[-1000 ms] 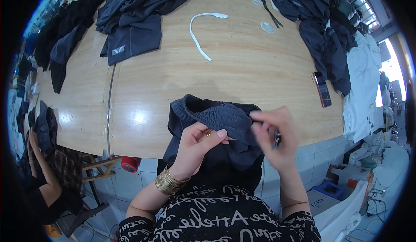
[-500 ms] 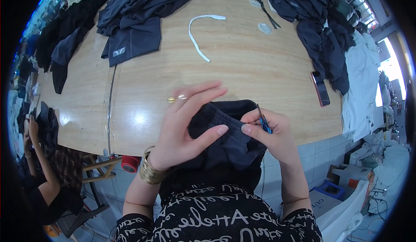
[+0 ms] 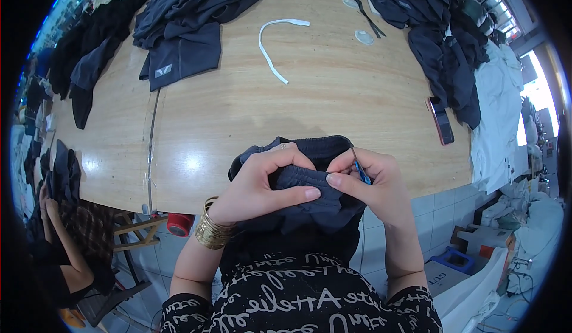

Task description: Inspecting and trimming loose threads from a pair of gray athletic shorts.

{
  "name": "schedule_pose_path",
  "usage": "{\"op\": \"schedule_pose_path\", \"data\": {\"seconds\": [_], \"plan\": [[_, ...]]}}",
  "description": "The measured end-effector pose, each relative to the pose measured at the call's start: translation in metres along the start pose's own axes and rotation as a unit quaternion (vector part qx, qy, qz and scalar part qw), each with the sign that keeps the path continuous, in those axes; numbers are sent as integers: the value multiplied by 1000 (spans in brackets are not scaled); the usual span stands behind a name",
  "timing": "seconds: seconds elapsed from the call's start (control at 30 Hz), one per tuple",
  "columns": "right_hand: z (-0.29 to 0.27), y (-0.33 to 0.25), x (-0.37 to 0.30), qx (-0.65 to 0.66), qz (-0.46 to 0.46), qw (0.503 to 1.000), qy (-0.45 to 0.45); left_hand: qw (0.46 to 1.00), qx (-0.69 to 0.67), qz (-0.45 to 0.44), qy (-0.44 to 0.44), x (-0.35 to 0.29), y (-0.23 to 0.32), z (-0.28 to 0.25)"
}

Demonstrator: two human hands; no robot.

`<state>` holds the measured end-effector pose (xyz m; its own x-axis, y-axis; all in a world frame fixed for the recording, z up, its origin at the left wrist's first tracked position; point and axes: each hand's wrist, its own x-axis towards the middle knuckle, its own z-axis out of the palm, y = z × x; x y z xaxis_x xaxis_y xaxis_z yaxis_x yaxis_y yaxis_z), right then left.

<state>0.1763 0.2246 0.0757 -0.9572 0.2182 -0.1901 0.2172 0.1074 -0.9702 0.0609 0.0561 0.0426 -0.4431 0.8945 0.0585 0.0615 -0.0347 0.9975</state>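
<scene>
We hold a dark navy garment [image 3: 310, 196] bunched at the near edge of the wooden table [image 3: 333, 100], part of it hanging over the edge toward our body. Its fabric is soft and gathered, with a ribbed or elasticated band pinched up between our fingers. Our left hand [image 3: 262, 187] is closed on the fold, thumb pressed across the front. Our right hand [image 3: 372, 184] grips the same band from the other side and also holds a small blue-handled tool [image 3: 359, 169], its thin tip pointing up. Beyond our hands the tabletop lies bare and open as far as a white strap [image 3: 271, 50]. Piles of dark clothes [image 3: 185, 29] sit far left and far right, and a phone [image 3: 441, 120] lies to the right, near that edge.
</scene>
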Motion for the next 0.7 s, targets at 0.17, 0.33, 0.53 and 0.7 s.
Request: {"op": "schedule_pose_path", "data": {"seconds": [0.17,0.33,0.53,0.7], "plan": [[-1,-2,2,-59,-48,997,-7,999,51,0,-1,1,4,3],[-5,-5,11,-157,-97,981,-60,994,104,21,-5,0,2,4],[-3,-2,19,30,80,989,-117,992,115,40,-13,2,5,1],[2,-1,17,123,122,979,-104,990,132,48,-23,3,4,0]]}}
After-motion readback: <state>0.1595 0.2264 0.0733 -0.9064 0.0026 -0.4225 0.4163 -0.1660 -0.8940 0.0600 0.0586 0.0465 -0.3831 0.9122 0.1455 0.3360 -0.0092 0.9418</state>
